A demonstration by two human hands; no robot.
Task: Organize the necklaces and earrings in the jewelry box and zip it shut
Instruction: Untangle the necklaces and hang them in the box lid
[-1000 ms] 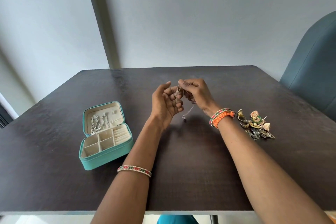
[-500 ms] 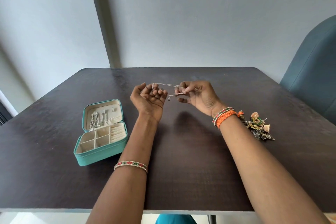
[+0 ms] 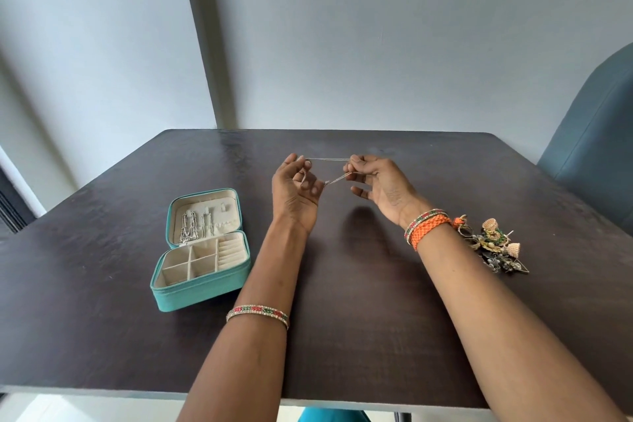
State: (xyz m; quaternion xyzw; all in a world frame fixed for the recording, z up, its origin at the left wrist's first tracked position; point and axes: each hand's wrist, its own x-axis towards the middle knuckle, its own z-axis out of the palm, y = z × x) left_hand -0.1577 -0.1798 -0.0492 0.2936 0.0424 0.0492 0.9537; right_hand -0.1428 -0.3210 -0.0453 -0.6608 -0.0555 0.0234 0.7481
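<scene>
A thin silver necklace (image 3: 327, 159) is stretched between my two hands above the middle of the table. My left hand (image 3: 297, 189) pinches one end, and a small pendant hangs near its fingers. The other end is pinched by my right hand (image 3: 380, 184). A teal jewelry box (image 3: 202, 286) lies open at the left, with silver chains hung in its cream lid and bare compartments in its base. A heap of earrings (image 3: 493, 243) lies to the right of my right wrist.
The dark wooden table (image 3: 359, 325) reaches to a grey wall at the back. A blue-grey chair (image 3: 596, 147) stands at the right edge. The table's front edge is close to me.
My hands have drawn apart and pulled the chain out straight between them. The pendant that hung below now sits near my left fingers.
</scene>
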